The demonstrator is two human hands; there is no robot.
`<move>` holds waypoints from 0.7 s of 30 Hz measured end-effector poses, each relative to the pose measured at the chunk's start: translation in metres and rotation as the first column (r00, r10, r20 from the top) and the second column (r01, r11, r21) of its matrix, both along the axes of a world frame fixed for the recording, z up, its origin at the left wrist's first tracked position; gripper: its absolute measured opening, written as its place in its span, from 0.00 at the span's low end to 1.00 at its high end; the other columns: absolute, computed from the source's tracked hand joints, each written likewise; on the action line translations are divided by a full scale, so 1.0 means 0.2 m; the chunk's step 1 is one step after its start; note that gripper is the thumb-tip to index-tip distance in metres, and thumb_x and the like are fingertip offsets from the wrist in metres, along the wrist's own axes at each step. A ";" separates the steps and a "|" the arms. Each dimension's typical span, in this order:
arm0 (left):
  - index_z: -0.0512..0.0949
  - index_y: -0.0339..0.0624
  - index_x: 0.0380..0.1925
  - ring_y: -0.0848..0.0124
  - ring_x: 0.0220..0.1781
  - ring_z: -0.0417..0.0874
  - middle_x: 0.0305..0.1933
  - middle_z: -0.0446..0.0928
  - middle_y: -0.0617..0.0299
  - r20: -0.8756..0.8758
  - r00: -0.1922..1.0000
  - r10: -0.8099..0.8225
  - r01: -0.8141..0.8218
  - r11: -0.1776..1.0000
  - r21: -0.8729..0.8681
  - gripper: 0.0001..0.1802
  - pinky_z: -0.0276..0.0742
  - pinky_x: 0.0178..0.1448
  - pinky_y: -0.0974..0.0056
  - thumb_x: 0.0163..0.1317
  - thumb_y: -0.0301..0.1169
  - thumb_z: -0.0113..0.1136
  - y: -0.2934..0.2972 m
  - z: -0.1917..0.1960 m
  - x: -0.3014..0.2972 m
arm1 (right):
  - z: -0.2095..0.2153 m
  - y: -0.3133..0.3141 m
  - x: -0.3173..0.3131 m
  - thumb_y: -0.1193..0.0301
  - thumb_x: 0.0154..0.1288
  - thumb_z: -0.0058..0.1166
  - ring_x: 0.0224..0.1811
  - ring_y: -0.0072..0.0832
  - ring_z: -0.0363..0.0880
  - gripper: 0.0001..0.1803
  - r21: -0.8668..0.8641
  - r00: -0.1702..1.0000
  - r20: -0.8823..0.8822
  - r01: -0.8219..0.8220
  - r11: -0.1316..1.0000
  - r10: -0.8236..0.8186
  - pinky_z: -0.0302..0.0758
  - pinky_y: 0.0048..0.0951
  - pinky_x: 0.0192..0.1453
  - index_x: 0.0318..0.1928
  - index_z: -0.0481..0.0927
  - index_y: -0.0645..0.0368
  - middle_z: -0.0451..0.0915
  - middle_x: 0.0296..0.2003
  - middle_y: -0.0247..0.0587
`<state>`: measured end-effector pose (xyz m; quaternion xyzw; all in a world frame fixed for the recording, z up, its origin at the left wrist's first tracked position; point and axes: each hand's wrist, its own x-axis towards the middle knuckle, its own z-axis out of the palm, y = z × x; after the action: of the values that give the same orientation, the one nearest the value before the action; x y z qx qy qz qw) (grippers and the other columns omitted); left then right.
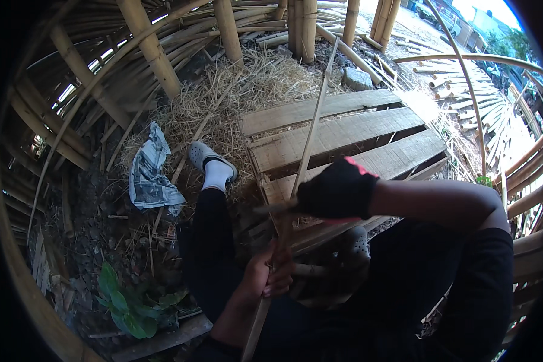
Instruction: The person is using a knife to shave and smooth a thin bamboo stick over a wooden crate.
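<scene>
A long, thin bamboo strip (pixel 311 134) runs from the lower edge up across the slatted wooden pallet (pixel 344 128). My bare left hand (pixel 269 271) is wrapped round its lower part, close to my body. Farther up, my right hand (pixel 338 190), in a black glove with red trim, is closed beside the strip. From its left side a short, blurred blade, apparently of a knife (pixel 274 208), pokes out across the strip. The gloved fingers hide the handle.
Dry straw (pixel 253 84) and crumpled newspaper (pixel 154 169) lie on the ground. Bamboo posts (pixel 151 51) stand on the left and at the back. A grey block (pixel 357 78) sits behind the pallet; cut bamboo poles (pixel 464 90) lie at right. A leafy plant (pixel 123 301) grows at lower left.
</scene>
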<state>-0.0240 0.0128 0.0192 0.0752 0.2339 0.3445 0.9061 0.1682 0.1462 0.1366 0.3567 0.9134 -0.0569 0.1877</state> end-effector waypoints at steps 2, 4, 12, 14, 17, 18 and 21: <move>0.64 0.53 0.29 0.81 0.05 0.51 0.10 0.54 0.72 -0.211 0.977 0.020 0.003 0.994 0.111 0.24 0.45 0.08 0.75 0.74 0.57 0.33 -0.02 0.00 0.02 | -0.11 -0.08 0.04 0.51 0.68 0.45 0.37 0.41 0.85 0.18 -0.003 0.979 -0.149 -0.139 0.990 0.137 0.80 0.39 0.38 0.46 0.82 0.44 0.84 0.33 0.39; 0.64 0.53 0.29 0.81 0.05 0.51 0.11 0.54 0.72 -0.097 0.995 -0.006 0.010 0.999 0.045 0.24 0.45 0.08 0.75 0.74 0.57 0.33 -0.01 -0.01 0.00 | -0.05 0.03 0.03 0.50 0.67 0.45 0.37 0.41 0.85 0.18 -0.027 0.970 -0.122 -0.217 0.976 0.212 0.80 0.40 0.39 0.46 0.82 0.43 0.84 0.34 0.40; 0.65 0.53 0.28 0.79 0.04 0.53 0.10 0.53 0.70 -0.076 0.997 0.023 -0.020 0.999 0.036 0.24 0.49 0.06 0.74 0.75 0.55 0.30 -0.01 -0.03 0.01 | -0.16 0.00 0.05 0.53 0.64 0.52 0.22 0.38 0.81 0.14 0.091 0.955 -0.234 -0.167 0.982 0.184 0.75 0.38 0.22 0.33 0.81 0.47 0.82 0.24 0.33; 0.65 0.53 0.31 0.78 0.05 0.51 0.11 0.54 0.70 0.137 0.991 -0.002 0.001 1.000 0.003 0.24 0.47 0.07 0.73 0.73 0.57 0.32 0.02 -0.06 0.00 | -0.15 0.06 0.08 0.52 0.64 0.52 0.21 0.38 0.81 0.15 0.212 0.889 -0.310 -0.282 0.936 0.338 0.75 0.38 0.22 0.33 0.81 0.48 0.81 0.23 0.33; 0.64 0.53 0.30 0.78 0.04 0.51 0.11 0.54 0.70 -0.111 0.993 0.048 -0.039 0.996 0.082 0.25 0.48 0.07 0.72 0.73 0.58 0.31 0.00 -0.05 0.02 | -0.14 -0.04 0.03 0.52 0.63 0.53 0.21 0.37 0.81 0.15 0.235 0.954 -0.202 -0.172 0.957 0.221 0.75 0.38 0.22 0.34 0.81 0.48 0.82 0.23 0.33; 0.64 0.53 0.30 0.78 0.04 0.51 0.11 0.54 0.70 -0.111 0.993 0.045 -0.036 0.996 0.085 0.25 0.48 0.07 0.72 0.73 0.58 0.31 -0.01 -0.05 0.01 | -0.13 -0.04 0.03 0.52 0.63 0.53 0.21 0.37 0.81 0.15 0.237 0.955 -0.201 -0.169 0.957 0.219 0.75 0.38 0.22 0.34 0.81 0.48 0.82 0.23 0.33; 0.64 0.54 0.30 0.78 0.04 0.51 0.11 0.54 0.70 0.003 1.000 0.021 -0.022 0.994 0.106 0.25 0.48 0.07 0.73 0.73 0.59 0.31 0.01 -0.09 -0.01 | -0.11 0.07 0.03 0.47 0.67 0.46 0.28 0.37 0.85 0.21 0.233 0.843 -0.361 -0.332 0.914 0.399 0.80 0.40 0.31 0.43 0.83 0.46 0.84 0.28 0.37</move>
<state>-0.0259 0.0148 0.0016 0.1205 0.2152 0.3663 0.8972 0.1740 0.1603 0.1139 0.1704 0.9849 -0.0175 -0.0255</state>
